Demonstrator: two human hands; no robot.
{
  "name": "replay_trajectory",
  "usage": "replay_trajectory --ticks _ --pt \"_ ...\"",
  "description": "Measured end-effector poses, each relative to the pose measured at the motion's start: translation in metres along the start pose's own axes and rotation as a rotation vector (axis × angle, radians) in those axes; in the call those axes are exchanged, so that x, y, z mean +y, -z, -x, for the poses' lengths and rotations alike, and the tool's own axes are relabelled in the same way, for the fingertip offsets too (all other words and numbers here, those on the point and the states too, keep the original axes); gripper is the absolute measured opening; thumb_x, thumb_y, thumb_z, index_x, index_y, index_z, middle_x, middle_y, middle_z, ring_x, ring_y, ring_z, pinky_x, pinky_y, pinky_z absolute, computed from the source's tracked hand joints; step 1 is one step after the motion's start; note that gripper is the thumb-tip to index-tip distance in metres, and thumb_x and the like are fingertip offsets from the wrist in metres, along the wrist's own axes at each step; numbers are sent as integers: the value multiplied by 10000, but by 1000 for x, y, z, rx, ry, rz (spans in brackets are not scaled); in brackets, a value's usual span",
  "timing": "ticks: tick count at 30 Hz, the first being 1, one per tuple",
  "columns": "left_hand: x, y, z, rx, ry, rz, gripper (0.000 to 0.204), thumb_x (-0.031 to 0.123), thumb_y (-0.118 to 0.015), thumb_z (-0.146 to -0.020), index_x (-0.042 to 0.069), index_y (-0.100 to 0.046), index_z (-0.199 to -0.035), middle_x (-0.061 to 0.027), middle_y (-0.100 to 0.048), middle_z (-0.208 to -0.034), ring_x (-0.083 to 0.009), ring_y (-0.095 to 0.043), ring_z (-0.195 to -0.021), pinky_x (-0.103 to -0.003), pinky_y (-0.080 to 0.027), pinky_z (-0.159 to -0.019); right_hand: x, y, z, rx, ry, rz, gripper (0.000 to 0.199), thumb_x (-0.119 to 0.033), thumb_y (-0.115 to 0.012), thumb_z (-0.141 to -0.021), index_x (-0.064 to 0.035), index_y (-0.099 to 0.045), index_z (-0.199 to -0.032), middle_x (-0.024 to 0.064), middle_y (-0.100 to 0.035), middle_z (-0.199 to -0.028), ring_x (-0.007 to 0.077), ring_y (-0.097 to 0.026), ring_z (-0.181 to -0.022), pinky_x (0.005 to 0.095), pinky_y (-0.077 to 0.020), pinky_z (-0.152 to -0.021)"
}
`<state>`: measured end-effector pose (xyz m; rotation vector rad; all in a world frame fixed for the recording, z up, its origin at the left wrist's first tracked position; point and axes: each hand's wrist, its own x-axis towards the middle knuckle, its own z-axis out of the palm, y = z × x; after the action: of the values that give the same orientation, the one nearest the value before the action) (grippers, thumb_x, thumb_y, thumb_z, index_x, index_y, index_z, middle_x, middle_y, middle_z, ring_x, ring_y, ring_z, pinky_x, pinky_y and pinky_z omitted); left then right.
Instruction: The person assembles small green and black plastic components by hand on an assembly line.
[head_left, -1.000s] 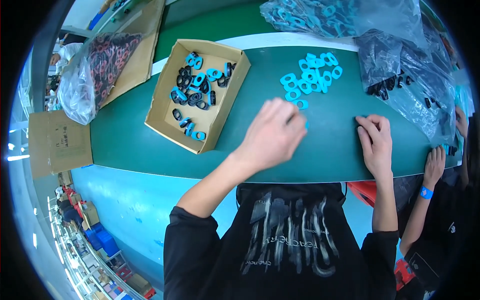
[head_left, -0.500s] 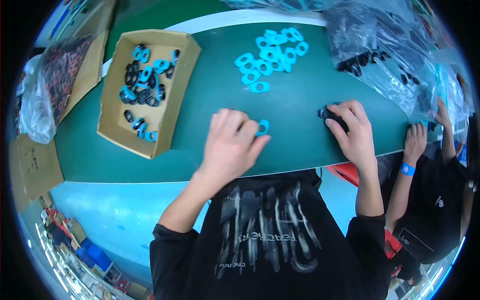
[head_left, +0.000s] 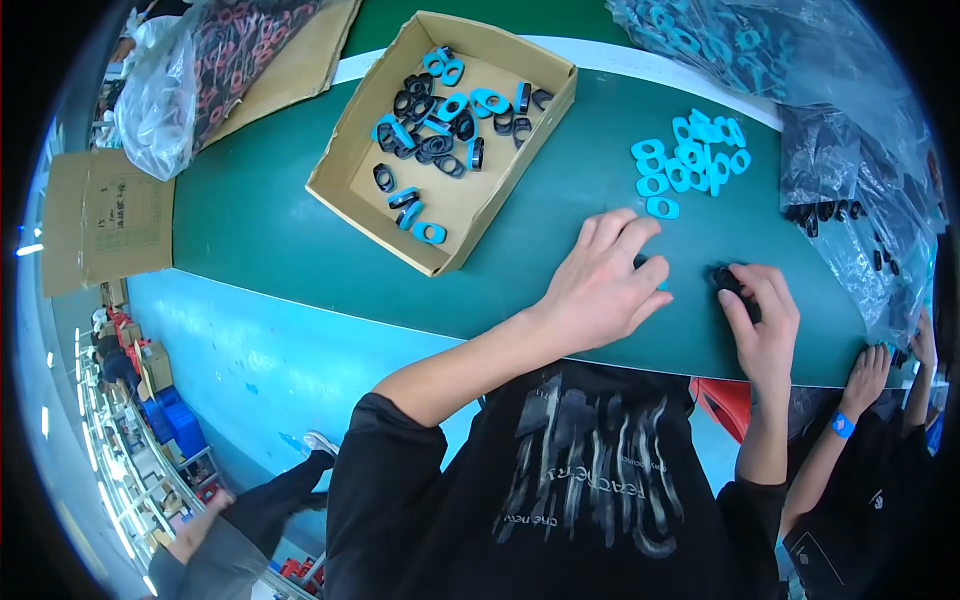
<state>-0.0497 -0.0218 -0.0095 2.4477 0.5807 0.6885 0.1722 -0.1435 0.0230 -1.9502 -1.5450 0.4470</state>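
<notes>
The right hand (head_left: 768, 322) pinched a black ring (head_left: 726, 281) between thumb and fingers, while the left hand (head_left: 603, 284) curled half-spread over a turquoise piece (head_left: 662, 287), its grip unclear.

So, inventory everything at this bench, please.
Bench: one, green, centre
Box: one, tan, left of centre
Box pieces: many, black and blue, inside
Loose rings: over ten, blue, right of box
Left bag: one, clear, upper left
Right bags: at least two, clear, upper right
Cardboard panels: two, tan, left
Co-worker's hands: two, bare, far right
Wristband: one, blue, far right
Black piece: one, black, right of centre
Left hand: one, bare, lower left of rings
Right hand: one, bare, on that piece
</notes>
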Motion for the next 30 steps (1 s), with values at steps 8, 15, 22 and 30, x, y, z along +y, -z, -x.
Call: replay_trajectory --ticks 8,15,22,30 --pt "-9 18 14 4 31 83 372 169 -836 -734 47 -689 -1054 -133 -576 -1304 -370 -509 -1226 -478 -449 -1009 -24 -18 -17 -99 217 -61 303 -4 -779 -790 14 -681 -1077 132 -656 -1009 267 -630 -870 352 -526 -781" --pt "-8 29 9 -62 -43 93 306 114 -783 -762 99 -713 -1059 -135 -586 -1308 -351 -525 -1222 -468 -447 -994 -34 -20 -28 -103 307 -41 277 -47 -787 -805 4 -696 -1061 131 -664 -999 283 -652 -875 366 -537 -786" --pt "3 6 3 24 -2 20 196 133 -787 -776 55 -640 -879 -130 -590 -1248 -366 -522 -1227 -496 -435 -976 -21 -13 -13 -34 12 -127 251 -29 -753 -840 31 -687 -1075 97 -669 -994 181 -624 -836 292 -508 -771" --pt "1 10 7 -32 -23 49 261 94 -794 -761 35 -660 -977 -133 -575 -1343 -383 -497 -1278 -496 -437 -1005 -16 -9 -4 -30 -19 -207 254 -2 -735 -840 39 -688 -1086 100 -659 -1003 159 -578 -832 274 -479 -770"
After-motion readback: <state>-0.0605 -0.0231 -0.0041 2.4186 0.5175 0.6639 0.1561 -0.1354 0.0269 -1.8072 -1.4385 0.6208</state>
